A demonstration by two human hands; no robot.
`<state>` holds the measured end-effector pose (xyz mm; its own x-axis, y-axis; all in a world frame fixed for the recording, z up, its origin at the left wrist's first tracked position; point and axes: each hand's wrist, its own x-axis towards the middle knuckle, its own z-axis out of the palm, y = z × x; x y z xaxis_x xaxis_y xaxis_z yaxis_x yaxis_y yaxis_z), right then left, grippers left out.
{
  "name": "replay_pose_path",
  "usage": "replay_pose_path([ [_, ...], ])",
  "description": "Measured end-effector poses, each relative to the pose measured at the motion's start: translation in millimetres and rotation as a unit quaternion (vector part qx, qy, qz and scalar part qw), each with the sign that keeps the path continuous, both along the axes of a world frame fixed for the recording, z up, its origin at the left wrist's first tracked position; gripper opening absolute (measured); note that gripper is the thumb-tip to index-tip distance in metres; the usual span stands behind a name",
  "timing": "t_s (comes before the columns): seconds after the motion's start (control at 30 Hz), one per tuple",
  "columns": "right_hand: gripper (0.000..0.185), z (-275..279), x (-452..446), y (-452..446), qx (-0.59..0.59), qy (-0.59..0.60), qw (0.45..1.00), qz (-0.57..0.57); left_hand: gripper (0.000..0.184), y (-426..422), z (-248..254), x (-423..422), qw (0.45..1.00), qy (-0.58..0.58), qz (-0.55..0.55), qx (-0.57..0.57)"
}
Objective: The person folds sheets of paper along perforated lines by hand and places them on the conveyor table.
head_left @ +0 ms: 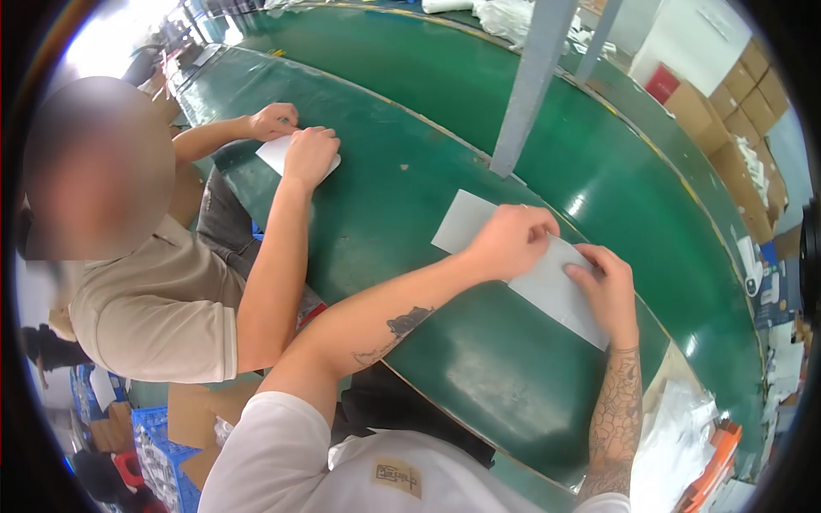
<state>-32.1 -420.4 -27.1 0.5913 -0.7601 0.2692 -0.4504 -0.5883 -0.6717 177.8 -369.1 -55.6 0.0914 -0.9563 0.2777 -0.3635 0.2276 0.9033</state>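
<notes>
A long white sheet (556, 295) lies at a slant on the green table (385, 222), its far-left end flat on the surface. My left hand (513, 242) rests over the sheet's middle, with thumb and forefinger pinched at its far edge. On the right, my right hand (605, 286) has its thumb on top of the sheet and its fingers curled at the far edge, gripping it. The parts of the sheet beneath both hands are hidden.
A co-worker (162, 316) sits at the left, both hands on another white sheet (275, 156). A grey metal post (534, 85) rises beyond my sheet. Clear plastic bags (676, 436) lie at the lower right, a blue crate (162, 453) at the lower left.
</notes>
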Motion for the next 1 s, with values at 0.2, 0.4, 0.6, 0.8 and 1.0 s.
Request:
replay_pose_path([
  [0.2, 0.027, 7.2, -15.8, -9.7, 0.04, 0.046, 0.998, -0.019, 0.015, -8.0, 5.2, 17.6, 0.994, 0.078, 0.005, 0.082],
  [0.4, 0.022, 4.1, -25.6, -13.8, 0.085, 0.053, 0.994, -0.046, 0.016, -13.8, 5.1, 36.0, 0.996, 0.077, 0.032, 0.03],
  [0.6, 0.023, -4.3, -27.0, -16.3, 0.051, 0.039, 0.998, -0.02, 0.014, -18.2, -7.9, 30.2, 0.993, -0.065, 0.101, -0.022],
  [0.8, 0.024, -11.2, -17.3, -15.6, -0.021, 0.059, 0.996, -0.065, 0.008, -26.5, -18.0, 27.9, 0.988, -0.037, 0.064, -0.132],
  [1.0, 0.026, -15.0, 8.1, -2.9, -0.133, -0.015, 0.991, -0.023, 0.006, -30.9, -22.8, 7.0, 0.982, 0.002, 0.013, -0.187],
])
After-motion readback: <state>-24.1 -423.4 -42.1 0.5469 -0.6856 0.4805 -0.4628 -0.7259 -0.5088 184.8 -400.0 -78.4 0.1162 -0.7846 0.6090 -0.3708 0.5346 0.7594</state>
